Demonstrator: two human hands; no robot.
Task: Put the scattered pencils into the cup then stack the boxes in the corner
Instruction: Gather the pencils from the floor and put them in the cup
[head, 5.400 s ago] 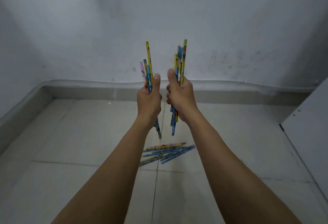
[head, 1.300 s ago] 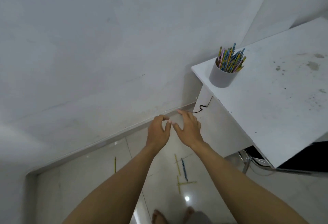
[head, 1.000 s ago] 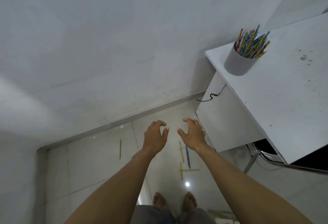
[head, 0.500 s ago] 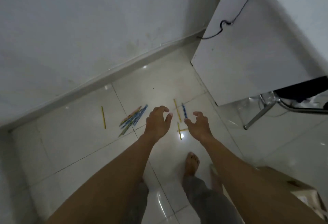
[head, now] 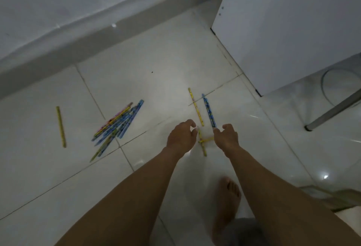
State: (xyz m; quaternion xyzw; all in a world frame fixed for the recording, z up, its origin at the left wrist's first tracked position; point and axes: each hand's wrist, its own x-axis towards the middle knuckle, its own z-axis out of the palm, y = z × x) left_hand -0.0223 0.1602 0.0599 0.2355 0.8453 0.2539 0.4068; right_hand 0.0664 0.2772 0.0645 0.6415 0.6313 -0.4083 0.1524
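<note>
Pencils lie scattered on the white tiled floor. A bundle of several pencils [head: 117, 127] lies left of centre, and a single yellow pencil [head: 60, 126] lies further left. A yellow pencil [head: 196, 106] and a blue pencil [head: 209, 112] lie side by side ahead of my hands. Two crossed yellow pencils [head: 203, 142] lie between my hands. My left hand [head: 181, 137] and my right hand [head: 226, 137] hover above them, fingers loosely curled, holding nothing. The cup is out of view.
A white desk side panel [head: 283, 31] stands at the right, with a metal chair leg [head: 332, 111] beyond it. The wall skirting [head: 97, 37] runs across the back. My bare foot [head: 226, 206] stands on the floor below my hands.
The view has swung from the desk and cup down to the floor. Both empty hands have lowered toward the crossed yellow pencils.
</note>
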